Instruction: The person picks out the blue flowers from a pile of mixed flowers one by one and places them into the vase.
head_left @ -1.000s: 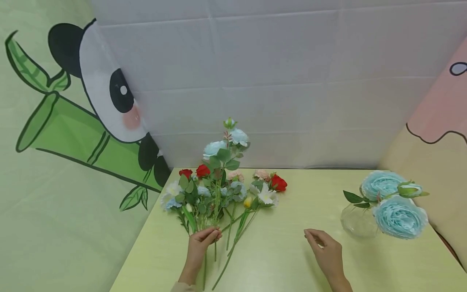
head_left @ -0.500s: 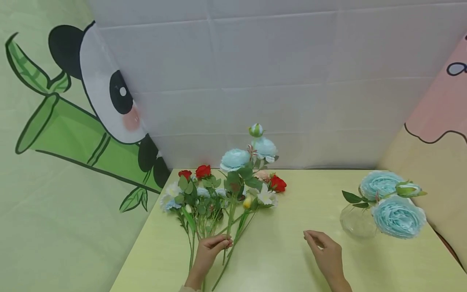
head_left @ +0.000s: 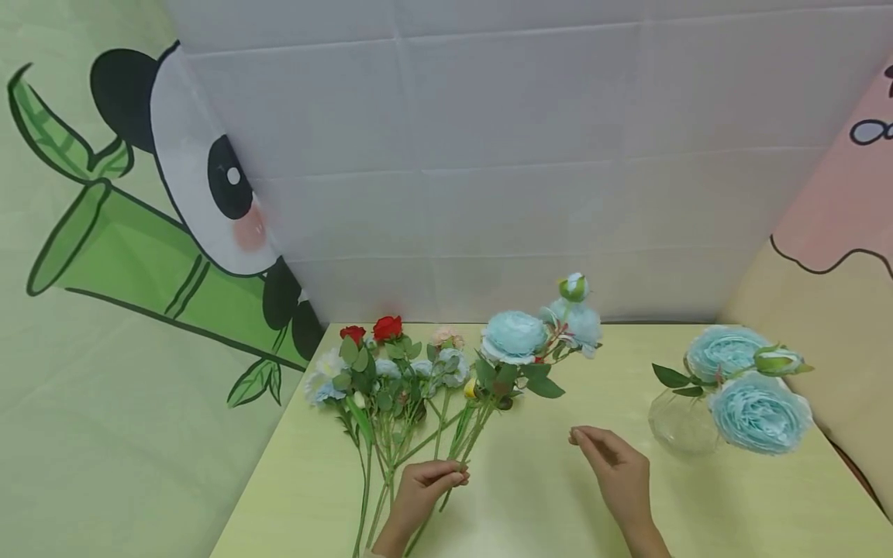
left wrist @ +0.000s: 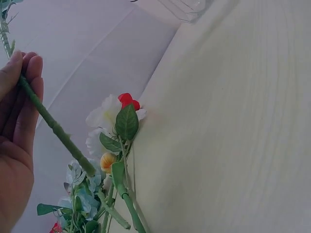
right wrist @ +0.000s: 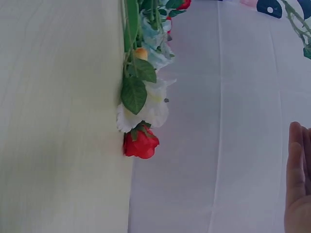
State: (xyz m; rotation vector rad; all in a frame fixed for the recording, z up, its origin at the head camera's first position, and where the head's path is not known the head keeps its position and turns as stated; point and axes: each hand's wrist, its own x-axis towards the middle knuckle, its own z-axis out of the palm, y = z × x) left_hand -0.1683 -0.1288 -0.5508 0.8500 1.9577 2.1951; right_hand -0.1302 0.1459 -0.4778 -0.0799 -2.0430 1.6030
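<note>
The left hand pinches the green stem of a light blue flower spray, which leans to the right above the table; in the left wrist view the stem's cut end points down past the palm. To the right, the right hand is raised over the table with thumb and fingertips close together and nothing visible between them. In the right wrist view only part of the right hand shows, fingers extended.
Loose flowers lie at the left, with red roses and a white-and-blue bloom. A clear glass vase holding blue flowers stands on the table at the right. A pale cloth hangs behind.
The left hand has moved right and slightly nearer, carrying the blue spray, which now tilts further right. The right hand has shifted slightly left and up.
</note>
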